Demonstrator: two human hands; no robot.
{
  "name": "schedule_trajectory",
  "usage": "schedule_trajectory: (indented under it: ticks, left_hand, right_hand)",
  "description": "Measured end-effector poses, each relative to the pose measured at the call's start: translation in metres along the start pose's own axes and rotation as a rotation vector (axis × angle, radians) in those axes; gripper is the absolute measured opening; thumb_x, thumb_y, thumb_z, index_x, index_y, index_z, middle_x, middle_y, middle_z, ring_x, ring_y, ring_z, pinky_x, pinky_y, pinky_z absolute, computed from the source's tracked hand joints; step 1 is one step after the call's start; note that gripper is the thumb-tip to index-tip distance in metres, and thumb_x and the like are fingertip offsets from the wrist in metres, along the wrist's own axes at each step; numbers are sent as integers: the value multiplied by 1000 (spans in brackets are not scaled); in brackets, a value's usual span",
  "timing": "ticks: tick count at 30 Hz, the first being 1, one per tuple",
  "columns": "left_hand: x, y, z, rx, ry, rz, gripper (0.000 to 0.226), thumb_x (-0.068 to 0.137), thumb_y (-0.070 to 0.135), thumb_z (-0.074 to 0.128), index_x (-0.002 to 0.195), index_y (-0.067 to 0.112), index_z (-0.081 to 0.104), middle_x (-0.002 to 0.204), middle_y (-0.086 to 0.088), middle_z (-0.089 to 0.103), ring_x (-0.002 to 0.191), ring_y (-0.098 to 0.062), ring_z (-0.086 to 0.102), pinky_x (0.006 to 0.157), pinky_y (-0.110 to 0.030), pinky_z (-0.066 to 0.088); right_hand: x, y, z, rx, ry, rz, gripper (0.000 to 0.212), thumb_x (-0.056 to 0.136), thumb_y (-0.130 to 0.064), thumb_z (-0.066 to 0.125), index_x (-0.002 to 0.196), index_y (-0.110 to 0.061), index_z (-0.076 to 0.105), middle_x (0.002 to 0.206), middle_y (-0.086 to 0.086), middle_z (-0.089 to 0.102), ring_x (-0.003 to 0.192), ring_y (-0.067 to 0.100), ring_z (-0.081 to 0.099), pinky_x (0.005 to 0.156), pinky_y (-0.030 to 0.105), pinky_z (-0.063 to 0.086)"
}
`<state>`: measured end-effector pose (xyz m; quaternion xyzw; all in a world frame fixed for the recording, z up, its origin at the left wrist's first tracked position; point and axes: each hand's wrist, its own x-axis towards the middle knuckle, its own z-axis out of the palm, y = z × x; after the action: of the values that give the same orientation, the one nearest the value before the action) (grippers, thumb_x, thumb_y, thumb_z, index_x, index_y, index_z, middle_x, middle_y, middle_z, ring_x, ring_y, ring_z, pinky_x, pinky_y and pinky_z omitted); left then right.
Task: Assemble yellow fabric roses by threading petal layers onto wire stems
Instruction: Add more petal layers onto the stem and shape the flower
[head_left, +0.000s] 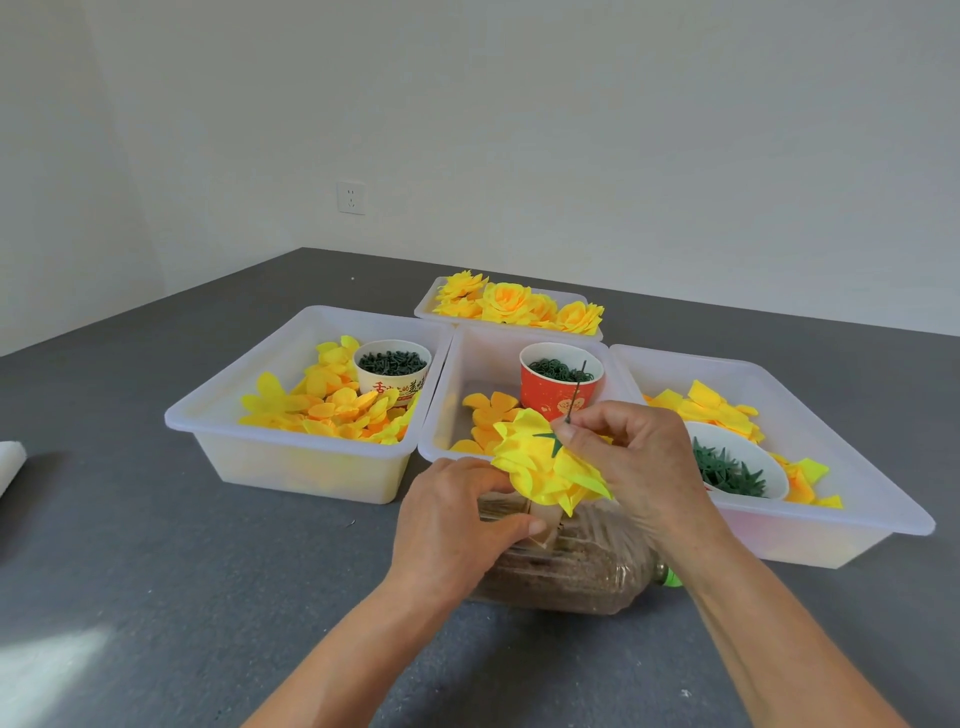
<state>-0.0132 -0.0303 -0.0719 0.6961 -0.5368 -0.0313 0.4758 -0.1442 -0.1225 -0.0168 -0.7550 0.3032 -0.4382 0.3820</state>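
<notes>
Above the near edge of the middle tray (441, 395), a half-built yellow rose (540, 470) sits upside down on a thin wire stem (575, 392), a green star-shaped piece (551, 440) against its base. Of the two hands, the right hand (623, 457) pinches the stem just above the petals, and the left hand (457, 519) grips the flower from below. Under them a plastic bottle (566, 566) lies on the grey surface (208, 571), with trays of loose petals (332, 402) to either side
</notes>
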Motion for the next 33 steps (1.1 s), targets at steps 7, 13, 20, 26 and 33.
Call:
schedule_trajectory:
  ticks: [7,13,20,26,33]
  left_hand:
    - [7,13,6,-188,-68,-130,17,64,32,83,68,26,68,63,13,63,64,0,54,58,-19,40]
    - [11,12,8,-253,-127,-170,26,67,19,81,54,32,63,52,26,59,53,9,52,52,-6,36]
    - [13,5,6,-134,-222,-101,12,64,27,84,72,27,74,73,16,70,74,4,61,66,-14,44]
    - [12,5,8,-74,-179,-81,18,61,30,85,67,30,69,66,23,61,72,10,55,61,-6,36]
    - [13,6,7,-7,-167,-52,25,61,35,84,81,25,72,86,11,64,84,-7,55,73,-25,43]
  right_hand:
    - [1,-4,-2,6,-4,-11,20,78,-12,74,65,-28,71,63,-14,69,58,-6,58,56,9,44]
    - [2,-8,-4,-9,-9,7,15,77,-13,75,67,-24,72,69,-7,71,68,7,65,66,27,53]
    - [1,-13,-6,7,-35,1,16,78,-12,74,68,-25,71,71,-10,71,70,2,63,69,27,49]
    - [6,-19,-9,-23,-39,-28,11,77,-13,75,70,-21,72,77,-4,72,75,9,64,73,31,52]
    - [14,-24,-14,10,-21,-18,8,76,-12,76,70,-17,74,70,-10,71,64,-1,60,66,24,47]
